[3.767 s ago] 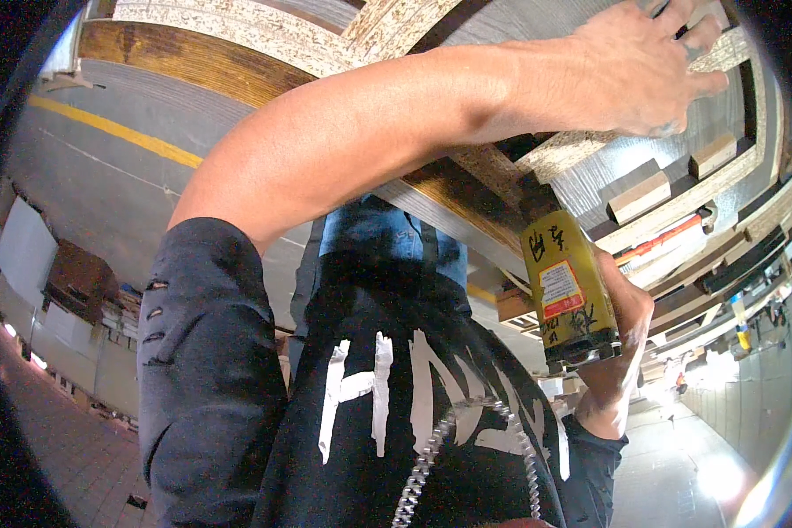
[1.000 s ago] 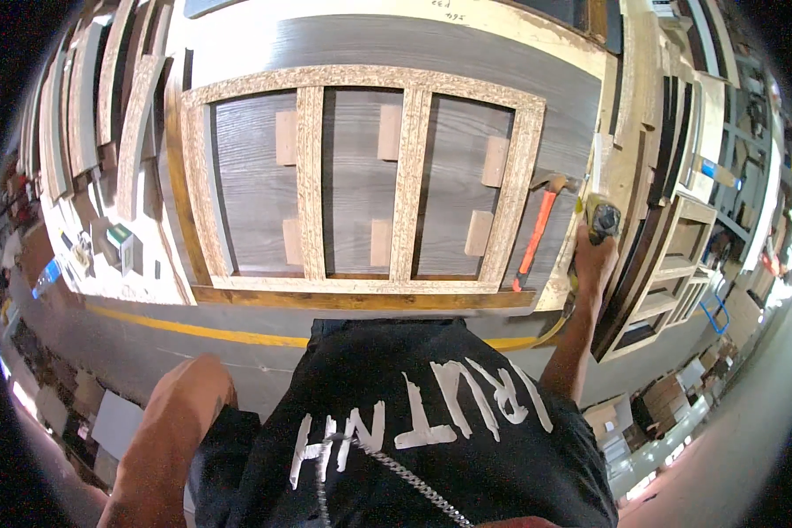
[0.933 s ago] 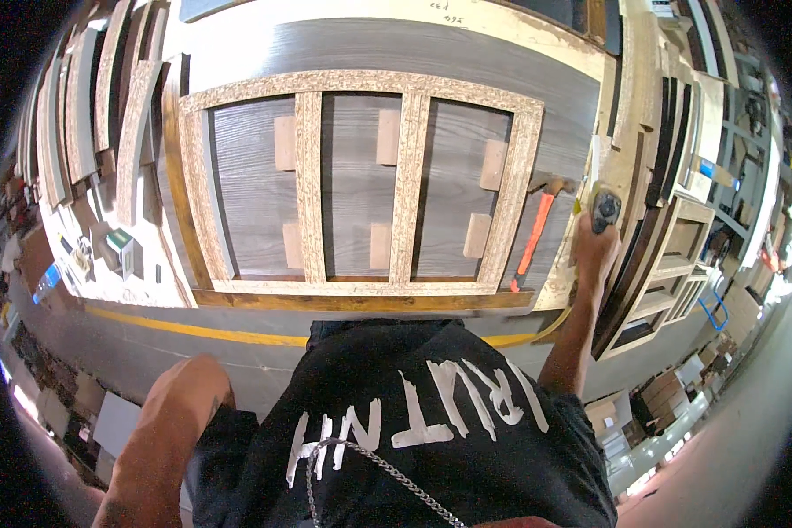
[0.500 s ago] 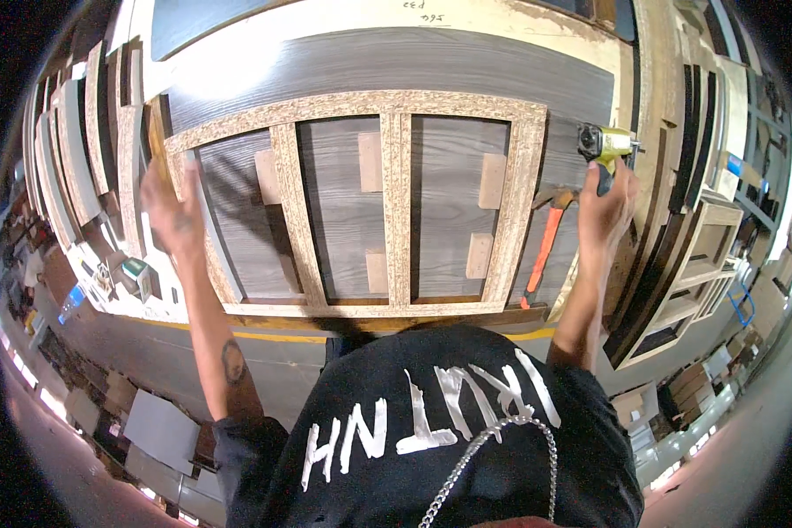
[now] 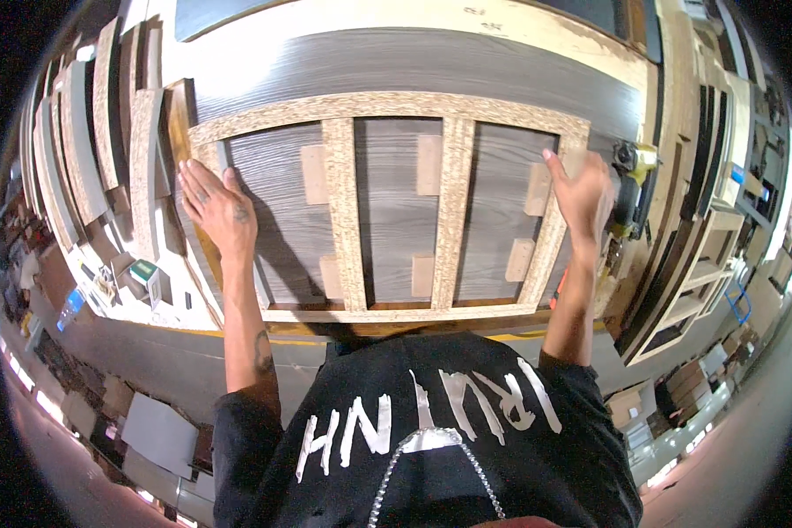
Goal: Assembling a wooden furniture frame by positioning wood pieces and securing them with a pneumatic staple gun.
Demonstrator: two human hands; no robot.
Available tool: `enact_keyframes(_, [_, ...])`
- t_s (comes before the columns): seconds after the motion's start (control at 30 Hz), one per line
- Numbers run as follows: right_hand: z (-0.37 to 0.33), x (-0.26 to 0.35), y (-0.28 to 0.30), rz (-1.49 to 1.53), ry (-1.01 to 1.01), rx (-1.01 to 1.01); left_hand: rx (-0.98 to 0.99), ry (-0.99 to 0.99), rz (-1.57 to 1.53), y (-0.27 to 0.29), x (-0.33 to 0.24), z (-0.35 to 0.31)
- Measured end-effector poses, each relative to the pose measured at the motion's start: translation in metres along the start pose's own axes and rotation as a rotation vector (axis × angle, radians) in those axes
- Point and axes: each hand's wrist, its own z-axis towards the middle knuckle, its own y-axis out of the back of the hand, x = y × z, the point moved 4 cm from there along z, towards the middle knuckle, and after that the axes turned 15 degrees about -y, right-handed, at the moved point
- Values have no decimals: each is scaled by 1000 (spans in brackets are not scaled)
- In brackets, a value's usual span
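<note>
Centrally, pale wooden blocks are enclosed by a speckled particleboard frame; left hand spread, right hand grip unclear.

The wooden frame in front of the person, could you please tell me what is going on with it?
Someone has bare hands at both ends of the wooden frame: the left hand at its left end, the right hand, slightly blurred, at its right. The frame lies on a gray wood-grain panel, with small wooden blocks in its three openings. A yellow and black tool is to the right, in neither hand.
</note>
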Motion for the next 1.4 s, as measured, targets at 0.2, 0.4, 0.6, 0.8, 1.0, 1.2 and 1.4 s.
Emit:
enact_keyframes(0.2, [1,11,-2,-63,-86,42,60,111,-91,12,-2,-4])
enact_keyframes(0.4, [-2,7,-1,-155,-232,125,69,-226,-561,53,-143,55])
enact_keyframes(0.6, [-4,12,-5,-100,-149,80,233,-258,-666,26,-242,79])
enact_keyframes(0.8, [-7,16,1,-137,-35,-75,170,-298,-655,17,-242,71])
enact_keyframes(1.0, [-5,16,10,-106,-9,-10,149,-275,-589,19,-242,69])
enact_keyframes(1.2, [16,-47,33,202,56,-107,131,-214,-566,16,-240,65])
enact_keyframes(1.4, [51,-122,18,341,-26,11,84,-210,-607,13,-246,61])
